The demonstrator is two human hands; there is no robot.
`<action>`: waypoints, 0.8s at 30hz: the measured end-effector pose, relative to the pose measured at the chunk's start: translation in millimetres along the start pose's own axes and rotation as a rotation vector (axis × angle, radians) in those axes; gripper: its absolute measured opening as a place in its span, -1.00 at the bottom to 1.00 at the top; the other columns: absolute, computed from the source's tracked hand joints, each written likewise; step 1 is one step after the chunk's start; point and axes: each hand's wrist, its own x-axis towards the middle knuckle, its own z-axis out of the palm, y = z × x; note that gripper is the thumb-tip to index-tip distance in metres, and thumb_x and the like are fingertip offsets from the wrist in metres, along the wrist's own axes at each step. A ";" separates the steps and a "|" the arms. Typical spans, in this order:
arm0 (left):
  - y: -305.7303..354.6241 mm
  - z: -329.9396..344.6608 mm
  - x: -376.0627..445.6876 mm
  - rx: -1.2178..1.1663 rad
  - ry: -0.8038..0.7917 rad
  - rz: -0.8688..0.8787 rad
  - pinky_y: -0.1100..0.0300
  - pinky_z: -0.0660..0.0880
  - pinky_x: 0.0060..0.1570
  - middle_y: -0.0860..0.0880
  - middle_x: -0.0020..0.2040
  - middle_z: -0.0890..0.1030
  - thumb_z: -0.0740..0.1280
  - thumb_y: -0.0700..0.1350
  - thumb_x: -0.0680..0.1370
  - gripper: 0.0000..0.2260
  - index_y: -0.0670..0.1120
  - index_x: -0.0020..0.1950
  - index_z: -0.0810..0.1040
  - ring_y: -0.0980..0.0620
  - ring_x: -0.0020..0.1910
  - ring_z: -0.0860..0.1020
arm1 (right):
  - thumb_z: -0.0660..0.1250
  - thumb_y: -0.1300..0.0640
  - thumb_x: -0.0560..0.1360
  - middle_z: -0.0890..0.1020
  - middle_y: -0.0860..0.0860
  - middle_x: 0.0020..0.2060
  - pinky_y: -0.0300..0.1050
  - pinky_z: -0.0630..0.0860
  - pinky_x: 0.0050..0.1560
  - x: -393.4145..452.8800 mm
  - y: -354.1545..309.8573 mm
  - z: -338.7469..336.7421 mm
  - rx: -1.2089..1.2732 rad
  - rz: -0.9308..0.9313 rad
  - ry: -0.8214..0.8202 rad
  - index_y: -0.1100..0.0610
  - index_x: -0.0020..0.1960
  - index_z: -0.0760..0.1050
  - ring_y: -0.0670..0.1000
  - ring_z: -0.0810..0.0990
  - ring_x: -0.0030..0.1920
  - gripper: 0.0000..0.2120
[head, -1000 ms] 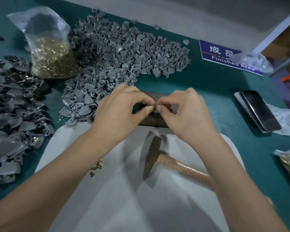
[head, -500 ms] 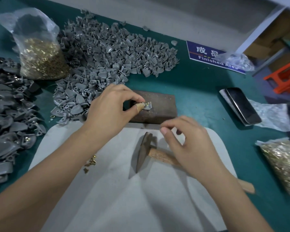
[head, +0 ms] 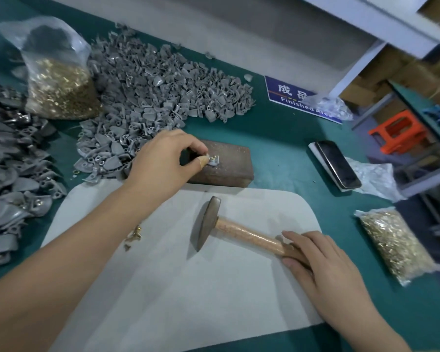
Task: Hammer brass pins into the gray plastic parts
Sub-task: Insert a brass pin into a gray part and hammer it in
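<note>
My left hand [head: 163, 161] pinches a small gray plastic part [head: 213, 161] with a brass pin in it on top of the brown metal block [head: 229, 163]. A hammer [head: 208, 222] with a wooden handle lies on the white pad [head: 188, 288] in front of the block. My right hand [head: 320, 265] lies over the end of the handle, its fingers curling round it. A large heap of gray plastic parts [head: 158, 92] spreads behind the block. A few loose brass pins [head: 134, 236] lie on the pad beside my left forearm.
A plastic bag of brass pins [head: 59, 82] stands at the back left, another bag of pins [head: 394, 245] lies at the right. Darker gray parts [head: 8, 168] pile at the left edge. A phone [head: 337, 163] and a blue sign [head: 297, 97] sit on the green table.
My right hand left the part on the block, moved back and right, and came down onto the hammer handle. My left hand stays pinching the part on the block.
</note>
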 end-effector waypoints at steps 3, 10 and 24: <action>-0.3 -0.1 1.0 -0.009 -0.003 0.028 -0.02 0.51 0.06 0.19 -0.06 0.59 0.47 0.01 0.54 -0.93 0.11 0.01 0.69 0.09 0.03 0.50 | 0.17 -0.16 0.59 0.55 -0.09 0.00 -0.06 0.55 -0.12 -8.3 10.8 -5.8 -0.039 -0.009 -0.017 0.02 0.25 0.61 0.02 0.56 -0.04 -0.60; -1.2 -1.2 1.2 0.033 0.006 0.063 -0.02 0.47 0.11 0.18 -0.03 0.61 0.46 0.02 0.55 -0.94 0.11 0.01 0.70 0.06 0.07 0.51 | 0.41 0.12 0.54 0.58 0.05 -0.04 0.05 0.64 -0.21 -9.9 17.1 -21.8 -0.129 -0.138 -0.078 0.18 0.22 0.62 0.15 0.64 -0.17 -0.72; 2.9 -1.8 -0.1 0.035 -0.004 0.049 -0.05 0.50 0.11 0.11 -0.02 0.60 0.44 0.03 0.56 -0.92 0.11 0.03 0.70 0.05 0.05 0.51 | 0.46 0.25 0.33 0.69 -0.07 -0.20 -0.18 0.32 -0.33 4.4 18.3 -35.0 -0.263 0.003 0.092 0.05 0.20 0.50 0.10 0.67 -0.29 -0.54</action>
